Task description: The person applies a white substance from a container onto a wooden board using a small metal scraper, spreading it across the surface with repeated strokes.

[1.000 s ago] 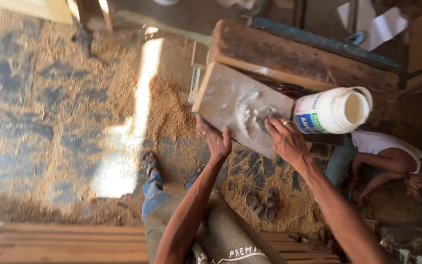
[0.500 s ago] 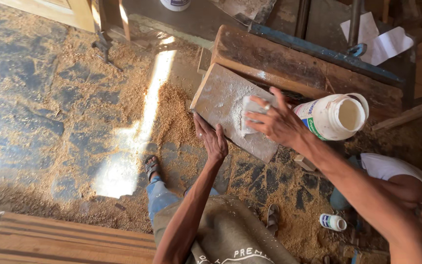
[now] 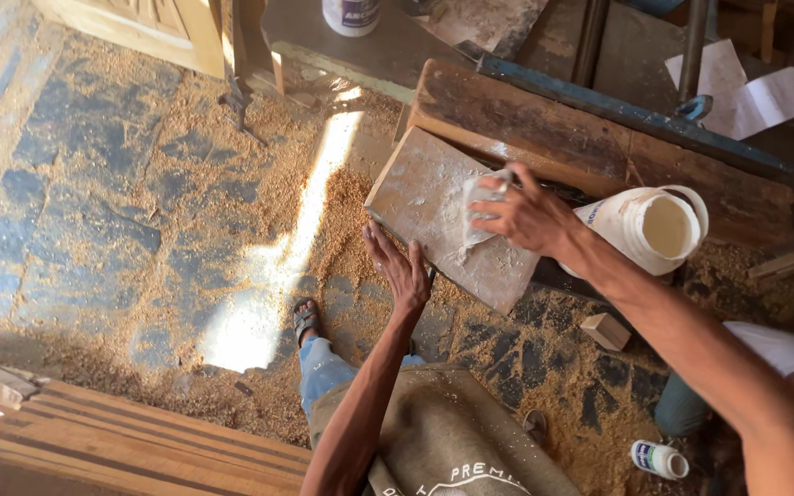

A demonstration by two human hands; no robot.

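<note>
A flat wooden board smeared with white paste juts out from a rough workbench. My left hand lies flat against the board's near edge, fingers spread. My right hand rests on the board's top and grips a pale scraper coated in the white paste. Just right of that hand lies an open white plastic tub on its side, its mouth showing cream-coloured paste.
Sawdust covers the stone floor. Stacked wooden slats lie at the lower left. A small white bottle and a wood offcut sit on the floor. Another person in a white top crouches at the right. Another white tub stands at the top.
My right hand has gone from the tub's side onto the board with the scraper and now sits further right on it. The view has shifted. My left hand stays on the edge.
</note>
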